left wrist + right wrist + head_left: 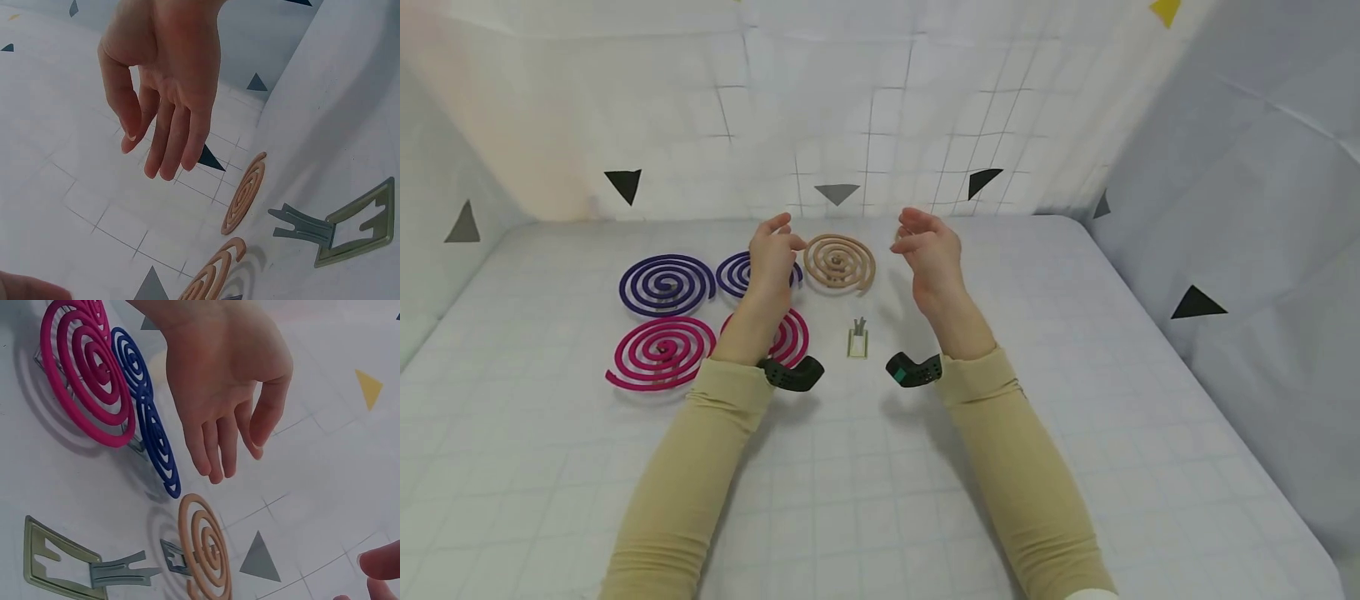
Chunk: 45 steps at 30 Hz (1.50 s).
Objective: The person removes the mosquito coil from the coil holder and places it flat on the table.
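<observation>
Hovering near the tan coil [837, 261], left fingers [775, 225] and right fingers [919, 218] are relaxed and released.

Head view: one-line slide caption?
Both hands, empty, above a table with blue coils, pink coils, a tan coil and stand.

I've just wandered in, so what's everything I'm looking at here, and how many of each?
blue coils: two, blue, table's left, far row
pink coils: two, pink, nearer than the blue
tan coils: two, tan, far row, right of blue
pronged stand: one, grey and olive, table's middle
small stands: count unclear, grey, under coils
table: one, white, below everything
walls: three, white, around the table
dark triangles: six in the head view, black or grey, walls
yellow triangle: at least one, yellow, back wall, high
wrist cameras: two, black, at the wrists
sleeves: two, khaki, forearms
left hand, right hand: one each, bare, above the table
</observation>
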### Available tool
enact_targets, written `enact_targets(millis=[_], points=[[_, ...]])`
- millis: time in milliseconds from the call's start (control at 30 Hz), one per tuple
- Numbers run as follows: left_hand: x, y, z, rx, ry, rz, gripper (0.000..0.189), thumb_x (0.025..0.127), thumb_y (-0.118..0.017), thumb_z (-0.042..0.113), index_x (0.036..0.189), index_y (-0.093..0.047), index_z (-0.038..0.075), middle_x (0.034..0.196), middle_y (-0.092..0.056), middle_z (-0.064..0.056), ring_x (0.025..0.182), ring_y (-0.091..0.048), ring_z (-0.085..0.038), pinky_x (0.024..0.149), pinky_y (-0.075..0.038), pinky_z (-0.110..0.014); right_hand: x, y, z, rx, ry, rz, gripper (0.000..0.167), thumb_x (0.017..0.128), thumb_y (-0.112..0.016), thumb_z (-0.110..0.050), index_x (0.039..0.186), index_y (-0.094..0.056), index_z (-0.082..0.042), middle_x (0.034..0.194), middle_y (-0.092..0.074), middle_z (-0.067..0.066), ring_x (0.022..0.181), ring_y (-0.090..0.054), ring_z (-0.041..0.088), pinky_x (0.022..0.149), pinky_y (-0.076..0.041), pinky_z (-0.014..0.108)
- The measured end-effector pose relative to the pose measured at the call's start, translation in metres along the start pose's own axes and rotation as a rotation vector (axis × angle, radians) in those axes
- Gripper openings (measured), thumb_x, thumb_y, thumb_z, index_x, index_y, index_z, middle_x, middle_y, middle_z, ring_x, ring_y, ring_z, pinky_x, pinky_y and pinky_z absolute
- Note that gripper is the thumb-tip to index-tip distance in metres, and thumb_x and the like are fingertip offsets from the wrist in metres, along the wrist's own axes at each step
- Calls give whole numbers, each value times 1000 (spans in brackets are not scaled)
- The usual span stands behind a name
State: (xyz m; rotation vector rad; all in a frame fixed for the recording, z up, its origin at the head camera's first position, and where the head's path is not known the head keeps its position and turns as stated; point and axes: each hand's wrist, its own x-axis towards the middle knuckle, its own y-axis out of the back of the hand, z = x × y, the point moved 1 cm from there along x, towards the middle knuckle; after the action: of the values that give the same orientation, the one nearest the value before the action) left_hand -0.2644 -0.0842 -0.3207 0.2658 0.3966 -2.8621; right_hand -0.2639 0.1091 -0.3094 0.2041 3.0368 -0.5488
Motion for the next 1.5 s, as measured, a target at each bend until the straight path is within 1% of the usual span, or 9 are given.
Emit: enact_targets(millis=[100,300,400,533,767,1100,1233,1333,1500], points=[[3,2,-2,5,-1,-2,60,87,-46,-8,145,-46,11,157,-38,-9,142,-37,-24,117,-30,-32,1,-1,3,-6,-10,-11,58,81,-48,23,135,-52,5,142,-49,16,135,-46,25,112,-41,34],[6,3,-5,5,8,-20,61,88,-44,-9,146,-45,10,158,-37,-10,146,-34,-22,118,-30,-31,4,-1,11,-20,-39,-8,57,79,-47,24,133,-53,4,128,-53,9,125,-48,23,112,-39,38],[7,3,-6,-1,0,-26,61,88,-43,-10,146,-45,9,157,-38,-10,146,-34,-19,117,-31,-30,4,-1,15,-33,-52,-14,58,79,-48,23,133,-52,2,133,-53,12,124,-47,23,113,-37,41],[8,3,-9,11,-5,-38,60,88,-43,-10,146,-45,7,156,-40,-11,143,-37,-19,116,-32,-30,5,-1,20,-50,-76,-33,61,79,-48,23,136,-51,2,143,-49,15,131,-45,25,116,-35,43],[9,3,-12,11,23,-60,60,89,-42,-9,147,-44,7,156,-39,-12,144,-35,-22,118,-30,-31,10,2,28,-64,-133,-19,61,81,-49,21,138,-50,0,145,-48,15,140,-40,28,117,-33,43],[10,6,-14,73,52,-88,62,90,-39,-8,149,-41,10,160,-35,-10,146,-31,-24,118,-27,-32,14,2,38,-84,-150,-43,62,80,-48,21,139,-48,1,149,-42,18,144,-36,32,117,-34,44],[11,7,-17,82,44,-102,64,89,-36,-11,150,-40,9,161,-32,-11,148,-28,-22,112,-29,-31,15,3,42,-105,-173,-59,63,80,-47,20,141,-48,0,153,-38,19,145,-35,31,118,-32,44],[12,6,-18,80,39,-104,66,87,-35,-13,150,-39,9,162,-31,-12,148,-29,-22,108,-30,-29,14,2,43,-113,-163,-68,62,80,-48,20,140,-48,2,152,-38,21,144,-35,33,118,-32,44],[10,4,-18,77,35,-103,67,86,-35,-14,149,-40,8,162,-31,-13,147,-30,-21,109,-30,-29,15,1,45,-139,-165,-64,60,82,-49,18,139,-49,3,152,-38,22,141,-39,32,117,-34,44]])
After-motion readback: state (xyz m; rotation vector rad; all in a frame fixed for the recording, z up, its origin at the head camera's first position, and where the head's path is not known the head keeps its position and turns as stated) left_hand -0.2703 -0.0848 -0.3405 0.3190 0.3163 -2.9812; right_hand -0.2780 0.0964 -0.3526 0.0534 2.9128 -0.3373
